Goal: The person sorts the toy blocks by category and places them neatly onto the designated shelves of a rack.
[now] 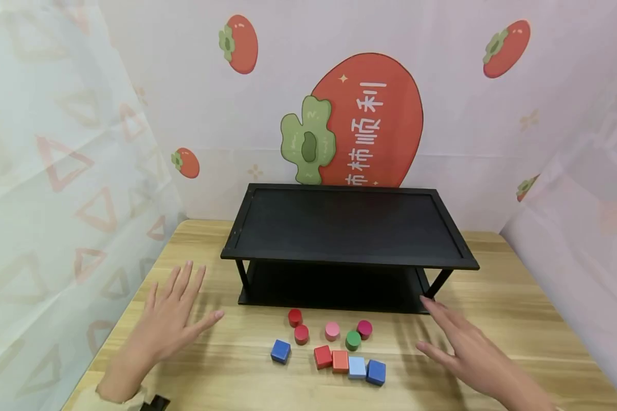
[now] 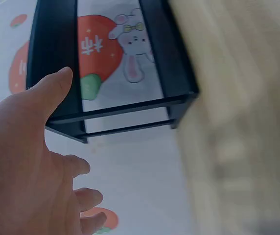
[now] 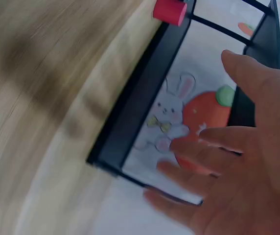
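Observation:
My left hand (image 1: 167,325) is spread over the table's left side, fingers straight, holding nothing. On the other side my right hand (image 1: 468,348) reaches in with extended fingers, also holding nothing, its fingertips overlapping the front right corner of a black two-tier rack (image 1: 339,225) in the head view. Between the hands lie small blocks. A red cylinder (image 1: 295,317), a pink cylinder (image 1: 332,331), a green cylinder (image 1: 353,341) and others sit nearest the rack. In front are a lone blue cube (image 1: 280,351) and a row with a red cube (image 1: 323,357), an orange cube (image 1: 340,362) and a light blue cube (image 1: 357,367).
The rack stands at the back of the wooden table (image 1: 226,377), its lower shelf (image 1: 334,285) close to the tabletop behind the blocks. A white curtain (image 1: 457,131) printed with persimmons hangs behind and along both sides.

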`<state>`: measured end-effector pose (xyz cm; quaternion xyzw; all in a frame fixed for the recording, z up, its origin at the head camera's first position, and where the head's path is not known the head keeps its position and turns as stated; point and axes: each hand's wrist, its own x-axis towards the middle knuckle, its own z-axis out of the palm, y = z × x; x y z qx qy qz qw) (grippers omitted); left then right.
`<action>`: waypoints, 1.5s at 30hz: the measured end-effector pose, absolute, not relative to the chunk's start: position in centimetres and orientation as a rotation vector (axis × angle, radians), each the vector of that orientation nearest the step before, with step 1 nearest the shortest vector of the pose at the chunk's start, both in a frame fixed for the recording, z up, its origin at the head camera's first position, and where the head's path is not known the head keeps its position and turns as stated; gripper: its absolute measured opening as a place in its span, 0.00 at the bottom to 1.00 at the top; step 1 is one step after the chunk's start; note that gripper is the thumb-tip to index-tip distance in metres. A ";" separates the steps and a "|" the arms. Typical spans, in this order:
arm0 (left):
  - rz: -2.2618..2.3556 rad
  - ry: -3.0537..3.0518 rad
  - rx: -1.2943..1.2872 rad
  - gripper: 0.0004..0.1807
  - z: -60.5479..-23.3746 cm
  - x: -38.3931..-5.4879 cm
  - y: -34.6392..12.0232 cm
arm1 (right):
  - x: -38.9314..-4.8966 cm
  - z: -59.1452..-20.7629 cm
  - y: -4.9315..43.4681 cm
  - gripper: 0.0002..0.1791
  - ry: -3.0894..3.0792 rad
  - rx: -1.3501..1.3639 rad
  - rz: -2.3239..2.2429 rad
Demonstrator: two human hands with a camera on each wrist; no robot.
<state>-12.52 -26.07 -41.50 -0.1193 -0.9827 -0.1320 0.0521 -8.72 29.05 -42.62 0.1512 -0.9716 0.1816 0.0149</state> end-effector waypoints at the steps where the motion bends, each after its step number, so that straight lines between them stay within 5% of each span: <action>1: -0.406 -2.980 -0.381 0.55 -40.9 -12.9 -25.9 | -9.2 -42.6 28.7 0.45 -3.006 0.519 0.589; 9: -0.389 -2.927 -0.530 0.57 -35.0 -15.8 -24.4 | -13.1 -43.9 26.1 0.30 -2.979 0.804 0.787; 16: -0.375 -2.959 -0.597 0.59 -32.1 -18.1 -22.2 | -15.3 -45.2 24.8 0.28 -2.961 0.911 0.971; 45: -0.378 -3.079 -0.569 0.57 -33.6 -20.2 -20.5 | -16.5 -47.4 22.5 0.17 -3.002 0.948 1.047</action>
